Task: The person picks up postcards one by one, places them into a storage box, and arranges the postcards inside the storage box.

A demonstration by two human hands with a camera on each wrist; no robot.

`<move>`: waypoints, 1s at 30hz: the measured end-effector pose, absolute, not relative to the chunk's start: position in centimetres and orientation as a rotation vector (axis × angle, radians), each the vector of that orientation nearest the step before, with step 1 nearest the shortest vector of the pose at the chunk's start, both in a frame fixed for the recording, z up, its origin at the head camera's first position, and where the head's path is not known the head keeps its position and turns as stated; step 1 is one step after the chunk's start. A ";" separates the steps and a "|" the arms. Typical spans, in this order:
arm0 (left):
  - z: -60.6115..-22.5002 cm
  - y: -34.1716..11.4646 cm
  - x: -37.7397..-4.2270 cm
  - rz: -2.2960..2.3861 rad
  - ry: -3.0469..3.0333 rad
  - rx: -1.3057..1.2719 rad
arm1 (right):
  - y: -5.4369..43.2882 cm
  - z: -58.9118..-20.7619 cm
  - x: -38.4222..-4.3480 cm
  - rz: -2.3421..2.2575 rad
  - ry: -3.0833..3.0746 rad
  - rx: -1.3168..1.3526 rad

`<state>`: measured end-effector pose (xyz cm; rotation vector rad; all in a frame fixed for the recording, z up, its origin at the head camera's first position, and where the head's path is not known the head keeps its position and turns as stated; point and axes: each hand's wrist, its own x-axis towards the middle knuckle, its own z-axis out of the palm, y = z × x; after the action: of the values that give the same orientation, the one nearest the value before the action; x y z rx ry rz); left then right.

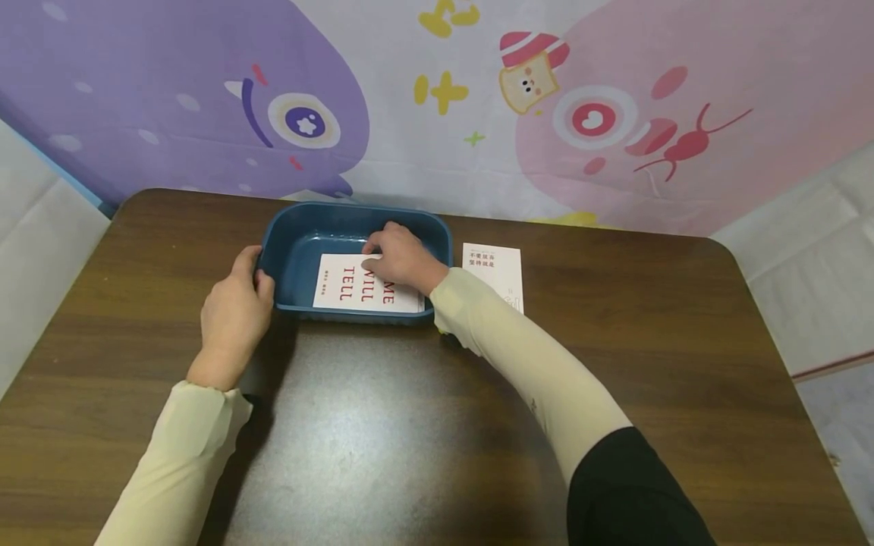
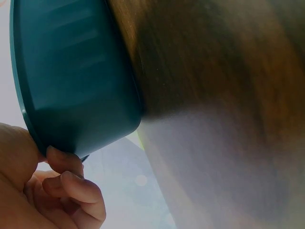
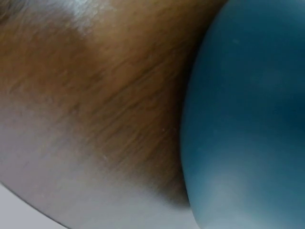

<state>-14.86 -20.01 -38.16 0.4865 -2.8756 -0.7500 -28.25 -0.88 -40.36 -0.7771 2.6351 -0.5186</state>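
Note:
My left hand (image 1: pixel 235 311) grips the left end of a dark blue plastic basin (image 1: pixel 273 262) by its rim. In the left wrist view the curled fingers (image 2: pixel 78 188) are at the basin's corner, close under the rim. Reaching in over the right side, my right hand (image 1: pixel 403 262) pinches the far edge of a white booklet (image 1: pixel 334 284) with red lettering, thumb on its cover. The booklet lies inside the basin along the near wall, partly covered by the hand. In the right wrist view only the basin's outer wall (image 3: pixel 248 119) and the table show; the hand is out of sight.
A second white booklet (image 1: pixel 488 265) with small red print lies on the brown wooden table (image 1: pixel 649 341) just right of the basin, partly under the right sleeve. Behind the table hangs a cartoon-printed cloth (image 1: pixel 437 144).

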 end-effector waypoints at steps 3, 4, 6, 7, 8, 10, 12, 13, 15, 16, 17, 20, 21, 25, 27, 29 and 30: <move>-38.2 -20.0 -14.9 -0.751 -2.877 0.486 | -0.9 -40.4 -28.3 -0.514 2.640 -0.787; -38.2 -20.0 -14.9 -0.751 -2.877 0.486 | -0.9 -40.4 -28.3 -0.514 2.641 -0.792; -38.1 -20.0 -14.9 -0.750 -2.879 0.490 | -0.8 -40.4 -28.3 -0.514 2.644 -0.801; -38.1 -20.0 -14.9 -0.750 -2.879 0.492 | -0.8 -40.4 -28.2 -0.517 2.646 -0.805; -38.1 -20.0 -14.9 -0.750 -2.879 0.494 | -0.8 -40.4 -28.2 -0.520 2.646 -0.808; -38.1 -19.9 -14.8 -0.749 -2.879 0.497 | -0.8 -40.4 -28.2 -0.523 2.647 -0.808; -38.0 -19.9 -14.8 -0.750 -2.880 0.500 | -0.8 -40.4 -28.2 -0.526 2.649 -0.814; -38.0 -19.9 -14.8 -0.749 -2.880 0.501 | -0.8 -40.4 -28.2 -0.529 2.649 -0.815; -38.1 -19.9 -14.8 -0.747 -2.883 0.500 | -0.8 -40.4 -28.2 -0.537 2.649 -0.825; -38.1 -19.9 -14.8 -0.748 -2.883 0.499 | -0.8 -40.4 -28.2 -0.540 2.649 -0.830; -38.1 -19.9 -14.8 -0.748 -2.883 0.499 | -0.8 -40.4 -28.2 -0.545 2.650 -0.838; -38.1 -19.9 -14.8 -0.747 -2.878 0.497 | -0.8 -40.4 -28.2 -0.557 2.649 -0.844; -38.1 -19.9 -14.8 -0.747 -2.875 0.497 | -0.8 -40.4 -28.2 -0.559 2.648 -0.843; -38.1 -19.9 -14.7 -0.749 -2.870 0.500 | -0.7 -40.3 -28.2 -0.594 2.639 -0.810; -38.1 -19.9 -14.8 -0.753 -2.870 0.498 | -0.6 -40.1 -28.2 -0.630 2.638 -0.784; -38.2 -20.0 -14.8 -0.754 -2.870 0.495 | -0.5 -40.0 -28.2 -0.665 2.642 -0.757; -38.2 -20.0 -14.8 -0.755 -2.869 0.496 | -0.5 -39.8 -28.2 -0.682 2.644 -0.747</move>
<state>-14.81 -20.01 -38.16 0.4957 -2.8692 -0.7547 -28.24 -0.51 -39.84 -0.7468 2.6442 -0.6816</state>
